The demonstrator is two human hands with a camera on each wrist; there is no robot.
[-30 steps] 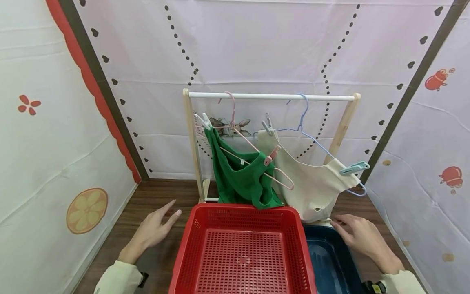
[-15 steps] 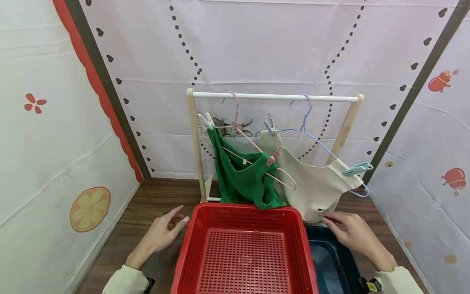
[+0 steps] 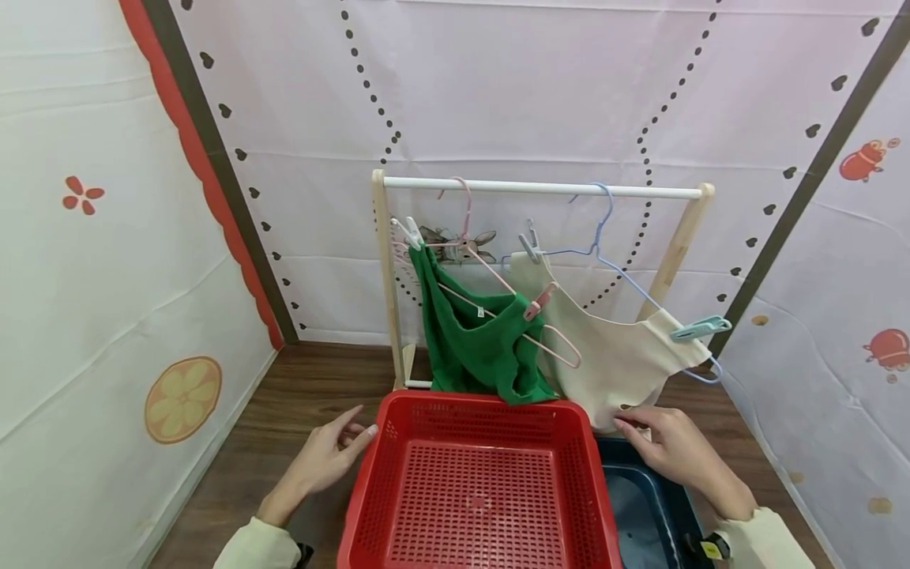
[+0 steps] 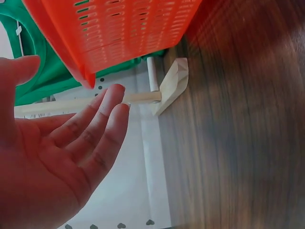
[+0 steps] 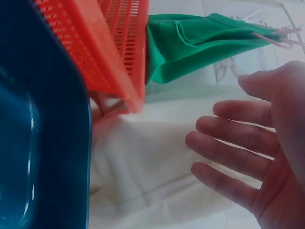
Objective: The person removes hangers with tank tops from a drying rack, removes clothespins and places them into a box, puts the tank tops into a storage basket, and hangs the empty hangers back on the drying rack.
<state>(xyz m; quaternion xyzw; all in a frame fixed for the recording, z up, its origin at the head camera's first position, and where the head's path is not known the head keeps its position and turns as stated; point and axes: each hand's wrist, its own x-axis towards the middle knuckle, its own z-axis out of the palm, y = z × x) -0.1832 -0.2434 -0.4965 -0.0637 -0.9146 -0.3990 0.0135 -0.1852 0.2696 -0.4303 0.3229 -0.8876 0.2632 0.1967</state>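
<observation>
A red perforated basket (image 3: 475, 506) stands in front of the rack, overlapping a dark blue tray (image 3: 643, 510) on its right. My left hand (image 3: 321, 462) is at the basket's upper left corner, fingers relaxed and holding nothing; whether the thumb tip touches the rim I cannot tell. My right hand (image 3: 671, 446) is over the blue tray's far edge, close to the hem of a cream garment (image 3: 604, 348). The right wrist view shows its fingers spread, with nothing gripped. A green garment (image 3: 476, 340) hangs to the left, its lower edge at the basket's back rim.
A small rack (image 3: 540, 187) with wooden posts carries a pink hanger (image 3: 467, 213) and a blue hanger (image 3: 604, 225). Clothespins, including a teal one (image 3: 700, 328) and a pink one (image 3: 540, 302), clip the garments. Printed fabric walls enclose the wooden table (image 3: 334, 371).
My left hand has moved right, up to the basket's rim. My right hand has moved left toward the cream garment's hem. The head view has shifted slightly; the garments hang as before.
</observation>
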